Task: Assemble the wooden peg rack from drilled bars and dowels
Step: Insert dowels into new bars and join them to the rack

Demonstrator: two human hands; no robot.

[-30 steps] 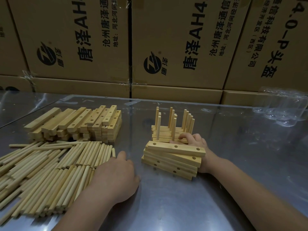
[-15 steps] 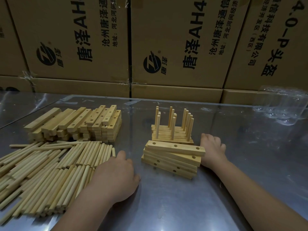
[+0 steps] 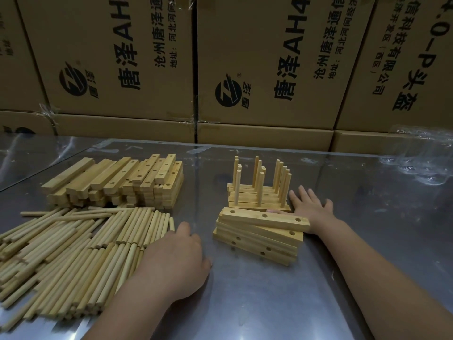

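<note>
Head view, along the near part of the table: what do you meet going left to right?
Loose dowels → left hand, resting at the edge of that pile → small stack of drilled bars → right hand, flat on the metal table.

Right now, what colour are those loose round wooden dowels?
Pale yellowish tan, the loose round wooden dowels; head view.

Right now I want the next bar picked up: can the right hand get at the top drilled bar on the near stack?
Probably yes. The right hand lies flat and empty on the table beside the stack, by the right end of the top drilled bar, with nothing covering the bar.
</note>
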